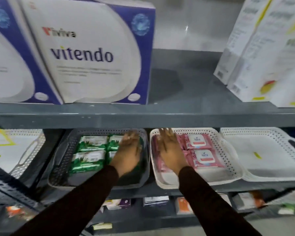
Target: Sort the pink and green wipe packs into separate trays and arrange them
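Note:
On the middle shelf a grey perforated tray (61,160) holds several green wipe packs (89,159) laid flat. To its right a white perforated tray (228,150) holds pink wipe packs (203,157), two lying flat and others on edge at the left. My left hand (128,150) lies flat, fingers spread, over the right-hand green packs. My right hand (169,149) rests flat with fingers apart on the pink packs at the white tray's left side. Neither hand is closed around a pack.
A second white tray (283,142) stands at the right, another (24,150) at the left. Just above the hands runs the grey upper shelf edge (143,114), carrying large white-and-blue boxes (85,53) and white-and-yellow boxes (266,53). Small boxes sit on the shelf below.

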`<state>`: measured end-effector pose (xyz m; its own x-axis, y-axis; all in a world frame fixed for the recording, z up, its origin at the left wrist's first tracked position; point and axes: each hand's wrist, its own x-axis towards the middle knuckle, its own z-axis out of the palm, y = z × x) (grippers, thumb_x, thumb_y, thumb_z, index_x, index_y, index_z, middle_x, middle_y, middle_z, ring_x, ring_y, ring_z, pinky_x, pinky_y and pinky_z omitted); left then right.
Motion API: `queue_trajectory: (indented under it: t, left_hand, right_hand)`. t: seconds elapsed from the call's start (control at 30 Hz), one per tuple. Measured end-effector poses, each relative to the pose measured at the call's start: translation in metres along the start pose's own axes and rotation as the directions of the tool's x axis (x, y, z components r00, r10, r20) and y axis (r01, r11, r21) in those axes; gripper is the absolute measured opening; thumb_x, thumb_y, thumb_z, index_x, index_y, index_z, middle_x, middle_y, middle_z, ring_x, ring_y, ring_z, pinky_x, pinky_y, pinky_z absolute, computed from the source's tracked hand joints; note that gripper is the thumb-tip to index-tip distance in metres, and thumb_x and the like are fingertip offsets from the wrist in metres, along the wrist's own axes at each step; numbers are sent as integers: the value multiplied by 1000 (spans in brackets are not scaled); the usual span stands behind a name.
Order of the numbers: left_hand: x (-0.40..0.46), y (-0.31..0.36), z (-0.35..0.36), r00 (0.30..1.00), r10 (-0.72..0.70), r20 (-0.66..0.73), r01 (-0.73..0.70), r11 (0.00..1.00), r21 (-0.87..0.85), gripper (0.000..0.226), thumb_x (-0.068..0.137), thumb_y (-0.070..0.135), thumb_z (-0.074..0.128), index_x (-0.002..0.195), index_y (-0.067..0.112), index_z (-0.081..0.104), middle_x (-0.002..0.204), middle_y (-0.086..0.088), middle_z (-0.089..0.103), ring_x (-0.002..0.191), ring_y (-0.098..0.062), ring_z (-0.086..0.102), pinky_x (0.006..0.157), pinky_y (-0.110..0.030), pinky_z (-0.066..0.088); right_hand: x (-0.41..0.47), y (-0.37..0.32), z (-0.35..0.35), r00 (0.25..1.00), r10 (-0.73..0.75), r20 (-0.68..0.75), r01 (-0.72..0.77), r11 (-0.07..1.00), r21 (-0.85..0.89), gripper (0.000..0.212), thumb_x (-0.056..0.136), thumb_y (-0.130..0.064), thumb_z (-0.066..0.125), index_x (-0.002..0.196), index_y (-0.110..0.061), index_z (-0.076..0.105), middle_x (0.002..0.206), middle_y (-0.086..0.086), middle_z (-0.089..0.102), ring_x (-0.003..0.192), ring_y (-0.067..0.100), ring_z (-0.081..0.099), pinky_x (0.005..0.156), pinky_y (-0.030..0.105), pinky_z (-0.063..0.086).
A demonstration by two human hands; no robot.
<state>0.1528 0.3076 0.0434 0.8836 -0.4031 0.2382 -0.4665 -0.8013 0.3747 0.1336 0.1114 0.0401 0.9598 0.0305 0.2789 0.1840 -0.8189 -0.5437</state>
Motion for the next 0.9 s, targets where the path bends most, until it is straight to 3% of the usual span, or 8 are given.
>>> queue_trajectory:
  t: [0.07, 0.13, 0.2, 0.3, 0.47, 0.63, 0.83, 0.9]
  left_hand:
    - [14, 47, 24, 995, 93, 35, -92, 995, -28, 58, 100, 20, 41, 152, 6, 20, 161, -12, 16, 149, -30, 7, 122, -39, 4]
    - [28, 82, 49, 991, 96, 96, -99, 995, 20, 58, 102, 28, 34, 153, 7, 14, 163, -8, 8, 150, -26, 0, 121, -37, -3]
    - [41, 108, 71, 988, 51, 147, -63, 995, 77, 59, 104, 32, 28, 153, 7, 9, 164, -8, 2, 150, -25, -6, 118, -35, -10]
    - [50, 123, 93, 970, -82, 231, 65, 995, 79, 61, 105, 38, 22, 154, 11, -2, 163, -4, -7, 148, -24, -12, 113, -33, -12]
    - [57, 128, 120, 950, -217, 225, 189, 972, 142, 61, 103, 41, 17, 153, 15, -9, 162, -2, -13, 148, -26, -15, 122, -45, 1]
    - [55, 123, 134, 961, -219, 172, 181, 961, 209, 61, 102, 43, 14, 151, 17, -11, 161, -2, -12, 147, -26, -15, 121, -46, -4]
    - [63, 125, 129, 935, -253, 249, 203, 956, 210, 62, 102, 44, 11, 151, 16, -14, 162, -4, -16, 147, -27, -17, 120, -46, -7]
    - [63, 132, 116, 945, -200, 258, 141, 963, 229, 62, 103, 43, 13, 152, 13, -9, 162, -6, -12, 147, -27, -16, 121, -47, -5]
  right_hand:
    - [-12, 55, -32, 994, 104, -9, -105, 991, -89, 56, 104, -37, 24, 156, -17, 32, 164, 9, 30, 156, 28, 17, 127, 44, 7]
    - [-19, 106, -58, 981, 193, 11, -187, 961, -204, 65, 99, -43, 22, 157, -14, 31, 165, 12, 27, 156, 31, 15, 126, 47, 8]
    - [-22, 151, -76, 960, 267, 81, -230, 923, -309, 62, 102, -39, 23, 160, -15, 22, 169, 12, 16, 158, 30, 7, 127, 52, 7]
    - [-24, 186, -75, 937, 274, 218, -160, 888, -430, 62, 105, -43, 15, 161, -21, 1, 170, 8, -5, 157, 27, -12, 127, 53, -1]
    - [-22, 190, -67, 920, 279, 275, -169, 916, -365, 63, 104, -50, 11, 160, -27, -3, 170, -2, -12, 156, 23, -17, 125, 53, -4]
    - [-23, 189, -62, 907, 302, 293, -171, 901, -399, 63, 105, -46, 14, 160, -25, -6, 169, 0, -15, 156, 29, -16, 124, 59, 0]
    - [-17, 181, -71, 883, 330, 334, -189, 901, -391, 62, 106, -44, 14, 160, -23, -7, 169, 2, -17, 156, 28, -17, 123, 63, -1]
    - [-20, 173, -79, 899, 293, 325, -154, 907, -391, 63, 106, -45, 15, 160, -21, -8, 169, 3, -18, 155, 27, -21, 122, 64, -4]
